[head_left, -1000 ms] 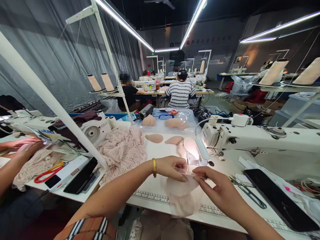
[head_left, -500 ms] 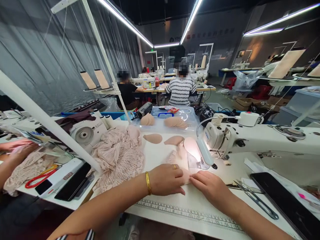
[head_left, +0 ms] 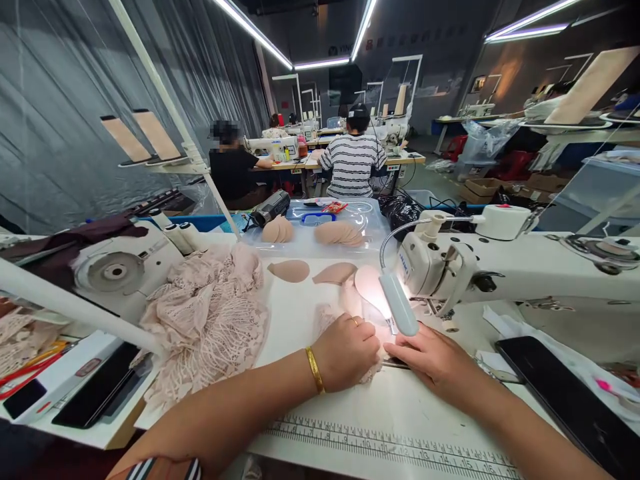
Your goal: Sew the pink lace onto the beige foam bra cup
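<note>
Pressing lace piece (head_left: 373, 373), hands flat.

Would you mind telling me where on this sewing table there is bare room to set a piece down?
Bare table lies between the hands and the printed ruler. A smaller patch lies between the lace pile and the foam cups. It is crowded under the sewing machine, where left hand and right hand press fabric.
</note>
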`<state>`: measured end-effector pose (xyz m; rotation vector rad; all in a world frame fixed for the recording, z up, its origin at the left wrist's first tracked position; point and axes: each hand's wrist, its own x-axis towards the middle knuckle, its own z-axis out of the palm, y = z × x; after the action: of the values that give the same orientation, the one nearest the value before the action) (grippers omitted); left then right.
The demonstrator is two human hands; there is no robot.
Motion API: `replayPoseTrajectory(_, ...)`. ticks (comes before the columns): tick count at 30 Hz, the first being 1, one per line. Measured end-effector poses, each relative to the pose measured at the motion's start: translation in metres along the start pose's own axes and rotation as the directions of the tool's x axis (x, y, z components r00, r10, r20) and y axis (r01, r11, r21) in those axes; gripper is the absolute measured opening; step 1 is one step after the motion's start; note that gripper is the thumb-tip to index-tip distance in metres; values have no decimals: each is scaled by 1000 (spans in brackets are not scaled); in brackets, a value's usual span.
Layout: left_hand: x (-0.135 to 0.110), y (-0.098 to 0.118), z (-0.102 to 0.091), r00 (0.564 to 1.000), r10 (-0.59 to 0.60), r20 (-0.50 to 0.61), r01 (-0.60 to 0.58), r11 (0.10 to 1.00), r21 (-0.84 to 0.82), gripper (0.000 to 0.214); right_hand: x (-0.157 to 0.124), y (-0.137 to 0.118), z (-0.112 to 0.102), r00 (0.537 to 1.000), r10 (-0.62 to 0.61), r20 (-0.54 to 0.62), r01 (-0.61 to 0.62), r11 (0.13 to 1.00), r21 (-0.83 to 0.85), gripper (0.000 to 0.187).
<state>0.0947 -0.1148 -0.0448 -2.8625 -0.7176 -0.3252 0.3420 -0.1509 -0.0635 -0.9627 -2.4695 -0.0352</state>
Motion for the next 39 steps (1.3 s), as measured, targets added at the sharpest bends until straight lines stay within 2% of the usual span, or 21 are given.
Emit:
replayPoseTrajectory(10, 12, 3, -3, 993, -55, 106, 63, 995, -74, 22, 7, 2, -17, 997, 31, 74, -37, 996, 83, 29)
replayPoseTrajectory(16, 14, 7, -1, 991, -75, 107, 84, 993, -84, 24, 7, 2, -20, 988, 50, 145, -60, 996, 70, 29)
replayPoseTrajectory(23, 12, 8, 4, 994, -96, 54, 102, 988, -118, 23, 7, 3, -17, 989, 93, 119, -104, 990, 90, 28)
replayPoseTrajectory(27, 14, 1, 9, 997, -59, 40, 63, 989, -131, 25, 7, 4, -14, 986, 148, 70, -155, 982, 106, 26)
replayPoseTrajectory(31, 21, -12, 15, 997, 6, 76, 4, 992, -129, 29, 8, 5, -12, 986, 160, 44, -164, 983, 85, 27)
replayPoseTrajectory(39, 36, -35, 24, 995, 96, 33, -88, 976, -199, 24, 0, 12, -1, 963, 256, 83, -257, 966, 13, 23)
